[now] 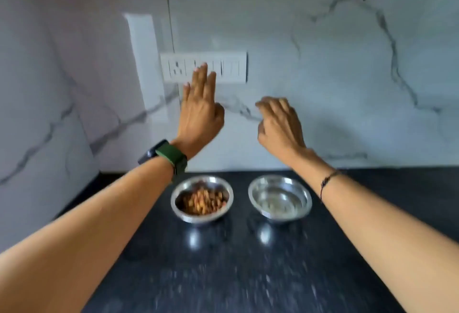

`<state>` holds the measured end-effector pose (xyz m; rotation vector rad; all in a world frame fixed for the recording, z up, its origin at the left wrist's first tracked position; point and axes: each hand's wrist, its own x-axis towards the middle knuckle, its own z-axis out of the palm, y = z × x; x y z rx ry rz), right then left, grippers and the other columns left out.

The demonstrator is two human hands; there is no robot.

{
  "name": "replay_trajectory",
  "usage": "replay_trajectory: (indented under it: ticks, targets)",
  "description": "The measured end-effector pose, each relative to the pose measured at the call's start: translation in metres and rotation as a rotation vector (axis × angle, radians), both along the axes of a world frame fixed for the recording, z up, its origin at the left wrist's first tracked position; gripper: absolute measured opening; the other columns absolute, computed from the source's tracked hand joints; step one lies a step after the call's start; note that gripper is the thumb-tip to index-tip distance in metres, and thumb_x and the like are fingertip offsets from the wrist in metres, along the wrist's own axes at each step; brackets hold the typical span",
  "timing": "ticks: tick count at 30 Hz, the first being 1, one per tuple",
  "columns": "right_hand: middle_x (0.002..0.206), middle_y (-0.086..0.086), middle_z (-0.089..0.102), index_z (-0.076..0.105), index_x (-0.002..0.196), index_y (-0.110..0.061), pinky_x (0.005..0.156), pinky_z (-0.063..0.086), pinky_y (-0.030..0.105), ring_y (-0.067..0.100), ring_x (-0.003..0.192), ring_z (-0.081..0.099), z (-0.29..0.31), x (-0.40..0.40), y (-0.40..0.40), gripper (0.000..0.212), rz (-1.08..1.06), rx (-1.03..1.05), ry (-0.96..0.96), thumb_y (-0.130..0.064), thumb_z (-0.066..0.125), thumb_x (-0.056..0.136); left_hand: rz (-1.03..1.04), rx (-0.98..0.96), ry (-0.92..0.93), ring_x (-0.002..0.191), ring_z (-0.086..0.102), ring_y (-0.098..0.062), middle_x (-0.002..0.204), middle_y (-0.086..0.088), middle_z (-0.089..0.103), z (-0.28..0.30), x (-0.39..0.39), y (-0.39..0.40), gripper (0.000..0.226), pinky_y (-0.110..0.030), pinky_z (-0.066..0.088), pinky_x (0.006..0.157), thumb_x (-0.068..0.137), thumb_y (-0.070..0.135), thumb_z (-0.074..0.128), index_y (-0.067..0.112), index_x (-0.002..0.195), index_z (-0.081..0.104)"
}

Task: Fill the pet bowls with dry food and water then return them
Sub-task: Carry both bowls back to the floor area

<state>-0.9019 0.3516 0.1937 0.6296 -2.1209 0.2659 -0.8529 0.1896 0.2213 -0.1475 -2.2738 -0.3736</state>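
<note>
Two bowls (202,199) (280,198) were set near the bench's (248,263) back edge. The left hand (200,111) was held flat, the right hand (279,124) loosely curled; nothing was gripped.

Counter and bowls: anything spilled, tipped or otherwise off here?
Nothing stands out. The left bowl sits upright on the dark counter with dry food inside it; the right bowl is upright beside it, apart. No kibble or puddle shows, though the counter is blurred. The left hand and right hand hover above, holding nothing.
</note>
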Motion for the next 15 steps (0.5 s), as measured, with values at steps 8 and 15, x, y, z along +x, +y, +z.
replay_trajectory:
  ticks: [8, 15]
  targets:
    - [0.125, 0.016, 0.056, 0.057, 0.12, 0.0, 0.093, 0.04, 0.043, 0.034, 0.118, 0.043, -0.086, 0.029, 0.049, 0.039, -0.257, 0.076, -0.38, -0.009, 0.047, 0.084, 0.06, 0.24, -0.312, 0.148, 0.009, -0.031, 0.159, -0.018, 0.011, -0.098, 0.023, 0.0, 0.06, -0.04, 0.009, 0.12, 0.09, 0.003, 0.045, -0.002, 0.146, 0.024]
    - [0.128, 0.021, 0.05, 0.052, 0.123, 0.004, 0.092, 0.041, 0.042, 0.036, 0.121, 0.039, -0.143, 0.044, 0.07, 0.041, -0.422, 0.002, -0.634, -0.022, 0.047, 0.092, 0.333, 0.621, -0.442, 0.128, 0.043, -0.036, 0.141, -0.02, 0.043, -0.175, 0.048, -0.021, 0.041, -0.041, 0.037, 0.105, 0.091, 0.009, 0.045, -0.004, 0.129, 0.047]
